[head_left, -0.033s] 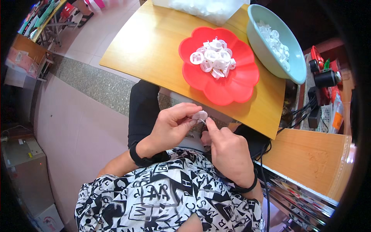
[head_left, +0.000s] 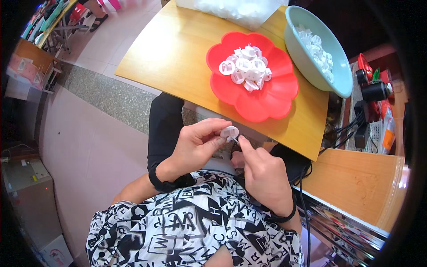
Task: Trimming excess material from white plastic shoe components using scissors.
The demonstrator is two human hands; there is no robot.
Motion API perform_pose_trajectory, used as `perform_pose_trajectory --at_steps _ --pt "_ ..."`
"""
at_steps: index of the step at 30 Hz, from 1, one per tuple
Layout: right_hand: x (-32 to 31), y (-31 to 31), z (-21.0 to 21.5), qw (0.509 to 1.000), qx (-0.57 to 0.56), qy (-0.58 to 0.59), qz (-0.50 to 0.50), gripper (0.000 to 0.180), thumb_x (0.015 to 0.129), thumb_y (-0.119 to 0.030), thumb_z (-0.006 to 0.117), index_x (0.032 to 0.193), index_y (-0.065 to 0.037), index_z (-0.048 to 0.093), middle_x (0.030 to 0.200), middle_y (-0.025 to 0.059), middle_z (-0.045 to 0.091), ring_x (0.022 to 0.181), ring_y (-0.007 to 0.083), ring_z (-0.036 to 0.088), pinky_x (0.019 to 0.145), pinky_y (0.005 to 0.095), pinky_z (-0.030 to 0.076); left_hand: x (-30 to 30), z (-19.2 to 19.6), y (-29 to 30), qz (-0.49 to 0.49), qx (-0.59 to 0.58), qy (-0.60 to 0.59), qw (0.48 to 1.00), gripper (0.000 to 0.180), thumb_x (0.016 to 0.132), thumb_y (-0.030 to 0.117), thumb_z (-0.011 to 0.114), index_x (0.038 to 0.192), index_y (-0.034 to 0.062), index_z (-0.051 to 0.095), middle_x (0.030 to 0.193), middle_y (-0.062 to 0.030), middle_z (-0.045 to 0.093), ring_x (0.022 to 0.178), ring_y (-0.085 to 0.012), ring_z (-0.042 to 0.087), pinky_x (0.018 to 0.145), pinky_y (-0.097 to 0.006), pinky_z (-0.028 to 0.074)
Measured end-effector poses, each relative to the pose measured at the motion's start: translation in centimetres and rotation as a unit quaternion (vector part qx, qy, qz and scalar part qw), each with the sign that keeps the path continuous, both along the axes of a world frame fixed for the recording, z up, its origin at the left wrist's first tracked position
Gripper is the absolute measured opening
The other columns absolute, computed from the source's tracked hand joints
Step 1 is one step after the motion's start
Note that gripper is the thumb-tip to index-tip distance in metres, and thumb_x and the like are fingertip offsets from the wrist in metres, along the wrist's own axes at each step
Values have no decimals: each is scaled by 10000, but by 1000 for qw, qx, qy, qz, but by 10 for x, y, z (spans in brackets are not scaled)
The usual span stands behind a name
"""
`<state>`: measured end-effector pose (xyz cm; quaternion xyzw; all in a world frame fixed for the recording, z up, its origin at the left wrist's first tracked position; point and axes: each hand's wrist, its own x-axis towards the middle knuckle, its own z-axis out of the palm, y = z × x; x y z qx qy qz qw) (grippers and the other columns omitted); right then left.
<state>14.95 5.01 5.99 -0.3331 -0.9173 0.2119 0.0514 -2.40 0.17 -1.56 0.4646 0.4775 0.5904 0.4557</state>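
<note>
My left hand (head_left: 199, 141) pinches a small round white plastic piece (head_left: 229, 132) between thumb and fingers, above my lap. From the right, my right hand (head_left: 264, 175) closes around a thin, light-coloured tool (head_left: 235, 139). Its narrow tip meets the lower edge of the piece. My right index finger lies along the tool, and its handle is hidden in my palm. On the table ahead, a red flower-shaped bowl (head_left: 278, 95) holds a heap of similar white plastic pieces (head_left: 244, 66).
The yellow wooden table (head_left: 151, 58) has its near edge just beyond my hands. A pale blue basin (head_left: 340, 75) with more white pieces leans at the right. A translucent bin (head_left: 267, 18) stands at the back. Black cables (head_left: 304, 196) hang beside my right arm, near a wooden cabinet top (head_left: 356, 187).
The white piece has tilted so that more of its face shows. My right index fingertip has shifted slightly, and the tool's tip shows a little differently.
</note>
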Motion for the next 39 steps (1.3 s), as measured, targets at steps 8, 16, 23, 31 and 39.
perform_pose_trajectory --at_steps 8,16,23,31,39 --pt "1 -8 -17 977 -96 177 -65 442 757 27 553 1196 36 501 667 179 527 604 350 564 556 421 468 0 1 -1 1 -8 -111 994 343 820 -99 568 1154 -29 544 1156 -128 581 1016 -158 575 828 -260 506" --pt "-1 -2 -19 985 -91 139 -56 465 745 21 551 1203 59 483 678 192 537 631 347 582 576 423 477 2 -4 3 19 66 52 996 348 786 -154 555 1115 -41 565 1144 -155 568 998 -165 578 816 -247 495" --pt "-9 2 -24 980 -105 158 -60 477 750 29 538 1221 50 472 737 199 581 647 329 606 596 393 493 -4 5 10 3 32 -2 999 316 815 -117 551 1119 -31 555 1109 -136 589 976 -147 579 803 -247 496" --pt "-1 -3 -24 889 -279 312 -187 243 831 -12 552 1068 38 577 719 108 600 607 92 543 576 237 454 -8 7 7 -27 12 -140 990 300 851 -65 549 1146 -15 530 1111 -130 586 996 -158 577 814 -265 503" --pt "-14 1 -22 842 -331 352 -240 207 827 -44 617 1013 39 583 751 23 595 652 45 509 580 201 432 -7 12 6 -38 69 -96 992 311 826 -63 582 1131 -5 572 1161 -168 546 1051 -199 553 854 -279 490"
